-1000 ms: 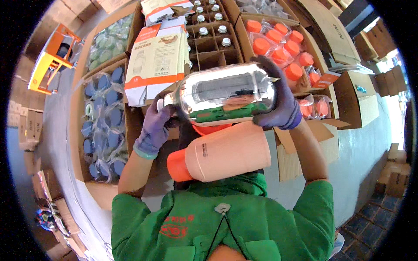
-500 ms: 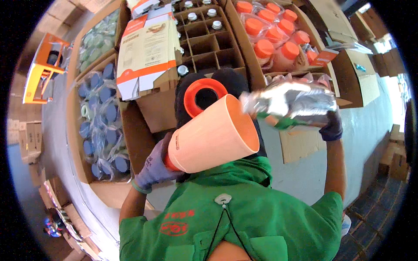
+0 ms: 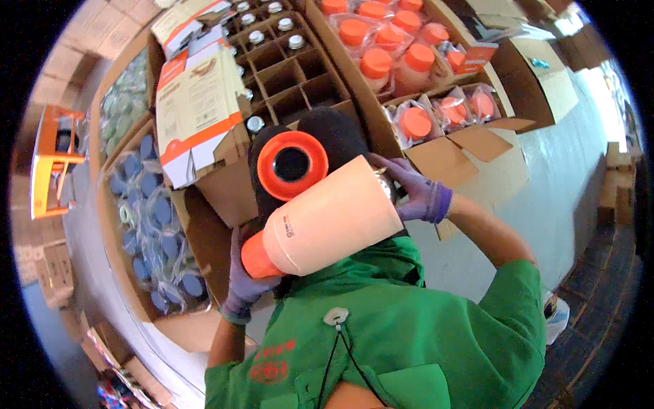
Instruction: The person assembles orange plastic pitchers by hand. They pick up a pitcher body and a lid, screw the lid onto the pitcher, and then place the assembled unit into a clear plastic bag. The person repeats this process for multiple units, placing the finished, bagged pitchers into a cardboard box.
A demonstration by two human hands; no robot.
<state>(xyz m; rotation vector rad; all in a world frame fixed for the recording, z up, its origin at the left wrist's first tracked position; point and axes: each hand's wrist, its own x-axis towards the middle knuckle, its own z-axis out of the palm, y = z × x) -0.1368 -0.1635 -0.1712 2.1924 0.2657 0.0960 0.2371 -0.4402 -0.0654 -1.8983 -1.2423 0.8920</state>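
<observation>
A peach flask casing [image 3: 330, 221] with an orange cap [image 3: 259, 255] at its lower left end lies slantwise before my chest. My left hand [image 3: 246, 283] is wrapped round the cap end. At the casing's wide mouth, my right hand [image 3: 412, 191] has its fingers round a shiny silver flask liner [image 3: 386, 184]. Most of the liner is hidden inside the casing; only a small bright part shows beside the rim. Both hands wear purple-grey gloves. Just beyond the casing, an orange ring-shaped part [image 3: 266, 174] with a dark centre rests on my black-clad lap.
Ahead stands a divided carton [image 3: 327, 85] with several silver-topped items; a printed flattened box [image 3: 197, 102] lies over its left side. Bagged orange-capped flasks [image 3: 392, 41] fill a carton at right. Bagged blue-capped items [image 3: 160, 211] fill another at left. An orange stand [image 3: 51, 163] is farther left.
My right hand has brought the silver liner leftward from the right and into the casing's mouth. My left hand still grips the cap end. The whole view has shifted slightly.
</observation>
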